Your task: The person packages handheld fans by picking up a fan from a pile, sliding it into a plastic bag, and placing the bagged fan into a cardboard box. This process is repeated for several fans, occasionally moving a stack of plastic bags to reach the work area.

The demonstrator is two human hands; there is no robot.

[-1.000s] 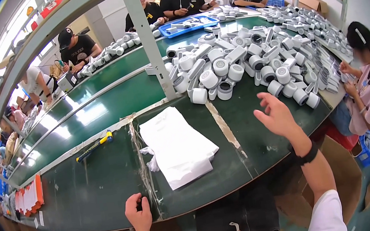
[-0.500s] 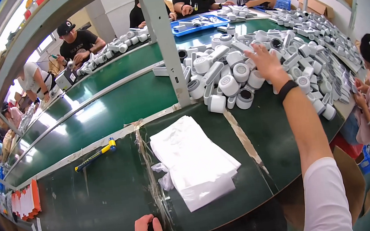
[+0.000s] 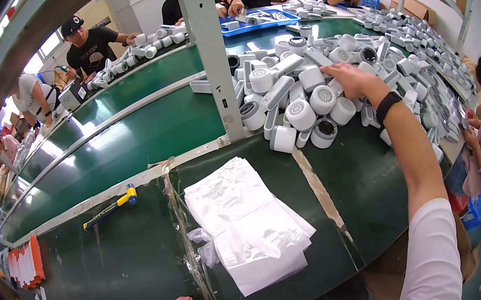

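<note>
Piled handheld appliance housings (image 3: 300, 115): white drums, grey handles; some faces dot-perforated, others black-ringed
Stacked plastic bags (image 3: 251, 227): plain white, glossy highlights
Mallet (image 3: 111, 207): yellow head, dark grip with yellow accents
Worktable (image 3: 112, 282): dark green
Tape strip (image 3: 322, 194): patchy beige-brown
Conveyor belt (image 3: 147, 135): brighter green
Tray (image 3: 230, 32): blue
Wristband (image 3: 388, 105): black
Wearer's sleeve (image 3: 429, 246): plain white

This place is looking like a factory assembly workshop: identical white-and-grey units (image 3: 300, 115) are lying heaped on a long green counter (image 3: 116, 263), several workers (image 3: 92, 47) are busying themselves around it, a metal frame (image 3: 207, 45) is standing over it, and a hammer (image 3: 108, 209) is lying on top.
</note>
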